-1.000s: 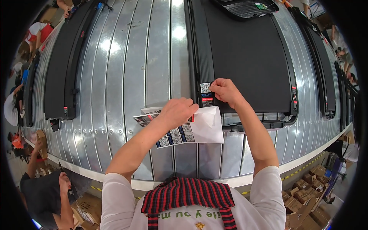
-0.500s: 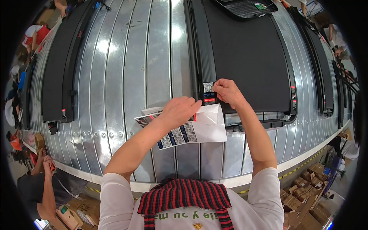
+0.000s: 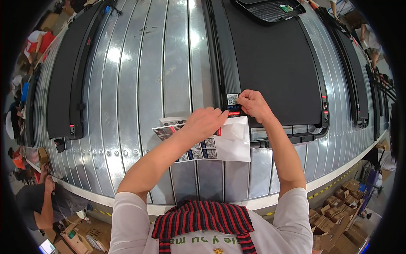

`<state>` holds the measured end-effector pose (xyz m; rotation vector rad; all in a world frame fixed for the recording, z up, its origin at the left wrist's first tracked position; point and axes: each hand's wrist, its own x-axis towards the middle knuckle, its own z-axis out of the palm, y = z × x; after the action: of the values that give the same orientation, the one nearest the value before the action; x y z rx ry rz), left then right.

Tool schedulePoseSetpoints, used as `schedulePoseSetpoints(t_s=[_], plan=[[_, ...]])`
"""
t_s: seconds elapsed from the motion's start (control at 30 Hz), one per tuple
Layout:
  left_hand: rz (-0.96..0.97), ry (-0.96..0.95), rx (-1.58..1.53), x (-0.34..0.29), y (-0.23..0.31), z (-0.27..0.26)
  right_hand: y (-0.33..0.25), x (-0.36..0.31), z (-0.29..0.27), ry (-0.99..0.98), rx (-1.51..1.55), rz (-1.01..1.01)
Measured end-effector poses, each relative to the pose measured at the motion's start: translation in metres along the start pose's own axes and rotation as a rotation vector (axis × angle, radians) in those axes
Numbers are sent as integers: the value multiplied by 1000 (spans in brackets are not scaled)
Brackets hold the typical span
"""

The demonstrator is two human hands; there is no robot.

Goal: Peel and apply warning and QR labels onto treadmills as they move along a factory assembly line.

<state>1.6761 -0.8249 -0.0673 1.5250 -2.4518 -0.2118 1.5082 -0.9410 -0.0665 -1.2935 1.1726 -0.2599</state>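
A dark label with a white code square [image 3: 233, 100] lies along the ribbed side rail [image 3: 227, 55] of a black treadmill deck [image 3: 275, 67]. My right hand [image 3: 255, 106] is closed in a pinch at the label's right edge. My left hand [image 3: 205, 123] lies just left of it, fingers curled over white sticker sheets [image 3: 232, 148] and fingertips at the label's lower red part. The sheets fan out beneath that hand and forearm, showing rows of code stickers. My palm hides where the sheets are gripped.
The deck rests on a slatted metal conveyor [image 3: 148, 76]. A black plastic cover with a green circuit board [image 3: 286, 8] sits at its far end. Other black decks stand left [image 3: 67, 76] and right [image 3: 344, 63]. A co-worker's arm [image 3: 47, 199] shows lower left; cardboard boxes [image 3: 334, 213] lie lower right.
My left fingertips have slid right, closer to the label's lower part. My right hand stays pinched at its edge. The conveyor and decks have shifted slightly in view. The co-worker's arm has moved.
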Motion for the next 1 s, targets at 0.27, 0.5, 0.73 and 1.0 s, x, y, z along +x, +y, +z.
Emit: schedulePoseSetpoints(t_s=[0.27, 0.5, 0.73, 1.0], plan=[[-43, -103, 6, 7, 2, 0, 5, 1, 4, 62, -114, -67], [-64, -64, -49, -3, 1, -2, -14, -18, 21, 499, -952, -426], [-142, 17, -166, -117, 20, -58, 25, -39, 42, 341, -1044, -808], [-378, 164, -232, -209, 93, -108, 19, -18, 53, 513, -1201, -749]])
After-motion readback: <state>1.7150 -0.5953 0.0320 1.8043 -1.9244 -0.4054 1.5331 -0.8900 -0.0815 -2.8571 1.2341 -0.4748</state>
